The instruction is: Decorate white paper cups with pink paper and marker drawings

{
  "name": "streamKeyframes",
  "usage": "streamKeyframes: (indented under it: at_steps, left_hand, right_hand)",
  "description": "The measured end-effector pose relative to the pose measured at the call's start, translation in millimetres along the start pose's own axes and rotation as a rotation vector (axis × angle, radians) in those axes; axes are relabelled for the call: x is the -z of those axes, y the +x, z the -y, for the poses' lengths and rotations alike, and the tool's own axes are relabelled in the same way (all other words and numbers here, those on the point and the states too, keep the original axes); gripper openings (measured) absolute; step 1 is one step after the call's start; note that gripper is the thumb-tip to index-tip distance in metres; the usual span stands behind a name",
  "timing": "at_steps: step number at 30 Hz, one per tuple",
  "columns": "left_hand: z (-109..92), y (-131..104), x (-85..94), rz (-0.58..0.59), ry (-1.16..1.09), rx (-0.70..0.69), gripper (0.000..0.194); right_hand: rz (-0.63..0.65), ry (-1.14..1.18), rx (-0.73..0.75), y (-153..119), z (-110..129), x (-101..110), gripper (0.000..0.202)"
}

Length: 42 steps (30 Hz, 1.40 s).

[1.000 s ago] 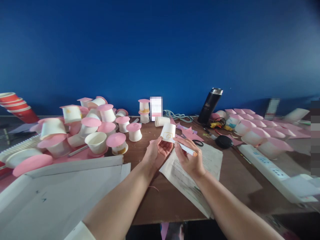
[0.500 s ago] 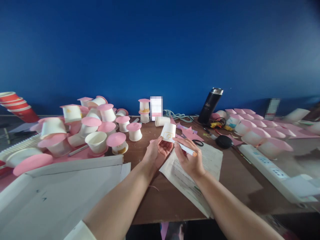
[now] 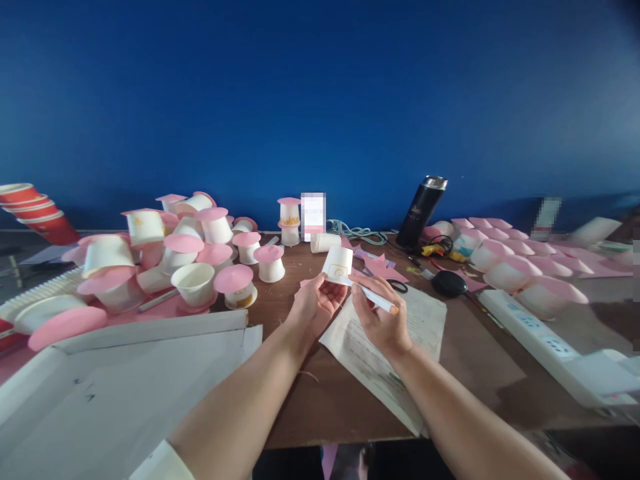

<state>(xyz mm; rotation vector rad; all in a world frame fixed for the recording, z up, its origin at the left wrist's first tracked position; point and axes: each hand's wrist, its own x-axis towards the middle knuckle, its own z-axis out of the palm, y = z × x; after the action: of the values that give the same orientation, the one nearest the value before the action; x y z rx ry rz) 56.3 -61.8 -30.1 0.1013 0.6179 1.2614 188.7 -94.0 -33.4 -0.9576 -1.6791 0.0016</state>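
Observation:
My left hand [image 3: 315, 303] is closed round the lower part of a white paper cup [image 3: 339, 257], which is held bottom up above the table. Orange-yellow lines form a rounded frame with a small mark inside on the cup's near side. In my right hand [image 3: 383, 317] is a white marker [image 3: 375, 297] with an orange end, gripped like a pen. Its tip is at or very near the cup's lower right side; contact is too small to tell. Under the right hand lies a printed sheet of paper [image 3: 420, 327].
Many cups with pink paper discs [image 3: 235, 280] crowd the left, behind a white box lid [image 3: 165, 393]. Scissors [image 3: 397, 287] and pink scraps lie behind my right hand. A black flask [image 3: 423, 212], a round black case [image 3: 449, 283] and a power strip [image 3: 540, 343] stand rightward.
The marker and my right hand have shifted slightly right and down along the cup. My left hand keeps the cup in nearly the same place.

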Motion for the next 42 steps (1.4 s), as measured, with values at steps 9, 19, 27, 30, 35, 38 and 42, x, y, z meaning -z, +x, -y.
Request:
streamKeyframes:
  at_steps: [9,19,27,30,35,38,42]
  left_hand:
    - [1.7,0.3,-1.2,-0.01,0.033,-0.024,0.013]
    - [2.3,0.5,1.0,0.008,0.04,-0.02,0.012]
    - [0.5,0.3,1.6,0.023,0.04,-0.024,0.014]
    - [-0.1,-0.2,1.0,0.023,0.031,-0.024,0.013]
    - [-0.3,-0.1,1.2,0.018,0.032,-0.018,0.014]
    - [-0.4,0.9,2.4,0.031,0.035,-0.019,0.014]
    - [-0.7,0.7,2.2,0.031,0.034,-0.019,0.014]
  right_hand:
    - [0.035,0.041,0.032,-1.2,-0.6,-1.7,0.019]
    - [0.037,0.051,0.018,-0.5,0.8,-2.2,0.018]
    - [0.028,0.027,0.016,-1.0,-2.0,-1.8,0.019]
    - [0.024,0.01,0.01,-0.1,-1.2,-0.7,0.018]
    - [0.021,-0.008,0.001,0.3,-1.0,0.4,0.018]
    - [0.019,-0.014,0.001,0.2,-1.1,0.5,0.018]
    - [0.016,-0.007,0.013,0.0,-1.0,0.3,0.018]
